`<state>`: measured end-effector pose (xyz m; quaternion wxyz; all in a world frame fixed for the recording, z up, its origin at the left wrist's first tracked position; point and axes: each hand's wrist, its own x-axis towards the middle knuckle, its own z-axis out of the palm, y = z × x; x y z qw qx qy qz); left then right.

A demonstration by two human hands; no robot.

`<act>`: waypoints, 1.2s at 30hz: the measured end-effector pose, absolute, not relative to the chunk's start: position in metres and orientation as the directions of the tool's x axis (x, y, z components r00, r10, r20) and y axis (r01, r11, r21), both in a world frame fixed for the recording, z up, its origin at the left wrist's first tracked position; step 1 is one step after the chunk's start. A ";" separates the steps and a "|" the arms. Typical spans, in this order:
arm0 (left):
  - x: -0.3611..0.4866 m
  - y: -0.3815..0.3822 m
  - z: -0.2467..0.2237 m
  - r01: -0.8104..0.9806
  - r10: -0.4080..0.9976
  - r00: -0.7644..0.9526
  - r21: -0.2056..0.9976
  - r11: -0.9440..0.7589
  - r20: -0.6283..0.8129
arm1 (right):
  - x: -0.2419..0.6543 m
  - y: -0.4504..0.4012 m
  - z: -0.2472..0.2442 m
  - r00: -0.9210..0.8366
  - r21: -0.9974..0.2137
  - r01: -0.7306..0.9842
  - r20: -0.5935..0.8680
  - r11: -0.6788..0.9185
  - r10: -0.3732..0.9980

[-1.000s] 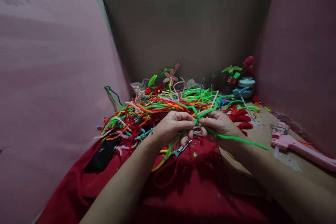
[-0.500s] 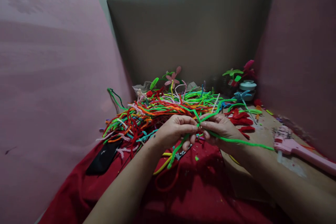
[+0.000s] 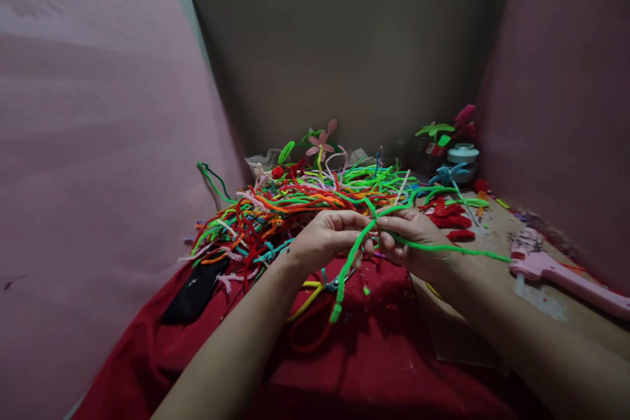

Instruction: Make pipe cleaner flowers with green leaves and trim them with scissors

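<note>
At the far left, a black phone-like item (image 3: pixel 189 295) lay on red cloth (image 3: pixel 374 354), beside a heap of multicoloured fuzzy stems (image 3: pixel 295 200), with a pink flower (image 3: pixel 319 144) standing behind. My left hand (image 3: pixel 317 236) curled its fingertips in at a crossing of bright green stems (image 3: pixel 346 269); whether they were closed on a stem, I could not tell. Yellow-handled scissors (image 3: pixel 333 285) lay below, partly hidden.

The green stems met between my two hands, in front of the heap. My right hand (image 3: pixel 418 226) pinched them at the crossing between thumb and fingers. The work looked partway along: the stems were brought together at one point, but their long ends were loose, one hanging over the cloth, another stretching rightward across my wrist. Whether the crossing was twisted tight, I could not tell. Farther right, red fuzzy loops (image 3: pixel 447 218) and a pink glue gun (image 3: pixel 546 267) rested on the table (image 3: pixel 499 226).
</note>
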<state>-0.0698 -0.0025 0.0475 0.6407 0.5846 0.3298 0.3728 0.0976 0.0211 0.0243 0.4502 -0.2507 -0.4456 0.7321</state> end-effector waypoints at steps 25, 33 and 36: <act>-0.057 -0.006 0.033 0.648 0.739 0.428 0.393 -0.652 0.520 | 0.092 0.020 0.011 -0.558 -0.748 0.377 0.288 0.546 0.779; -0.053 -0.012 0.042 0.314 0.931 0.127 0.876 -0.366 0.343 | 0.091 0.014 0.017 -0.487 -0.972 -0.048 0.223 0.230 0.844; -0.055 -0.011 0.046 0.039 0.959 0.134 0.965 -0.259 0.251 | 0.091 0.014 0.018 -0.504 -0.960 -0.262 0.223 0.099 0.834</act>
